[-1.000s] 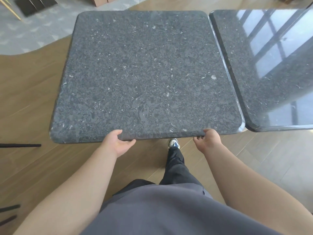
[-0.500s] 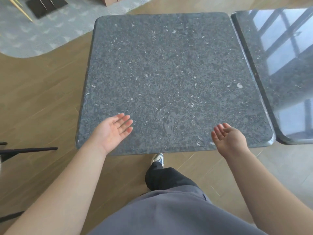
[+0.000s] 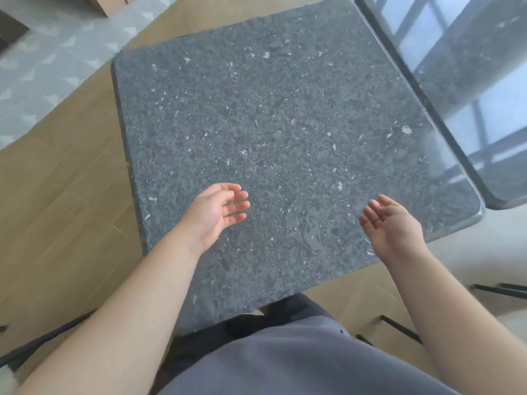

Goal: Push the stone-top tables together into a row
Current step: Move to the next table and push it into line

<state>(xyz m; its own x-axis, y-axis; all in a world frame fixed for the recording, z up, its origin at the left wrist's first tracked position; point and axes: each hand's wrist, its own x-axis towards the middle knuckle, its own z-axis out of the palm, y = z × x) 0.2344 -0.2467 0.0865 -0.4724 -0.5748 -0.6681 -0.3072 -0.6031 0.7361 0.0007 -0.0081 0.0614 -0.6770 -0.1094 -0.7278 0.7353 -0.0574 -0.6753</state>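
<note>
A square dark grey speckled stone-top table [image 3: 285,124] fills the middle of the view, right in front of my body. A second stone-top table [image 3: 470,81], glossy with window reflections, stands along its right side with a thin dark gap between their edges. My left hand [image 3: 216,213] hovers over the near left part of the first top, fingers straight and loosely spread, holding nothing. My right hand [image 3: 387,223] hangs over the near right part, palm turned inward, fingers relaxed and empty.
Wooden floor [image 3: 57,195] surrounds the tables. A pale patterned rug [image 3: 42,67] lies at the far left, with a cardboard box [image 3: 111,4] at its top edge. Thin black bars [image 3: 502,290] lie low at the right and lower left.
Both hands let go of the near table edge, lifted and moved forward over the top. The view has turned and come closer, so the table looks rotated and nearer to my body.
</note>
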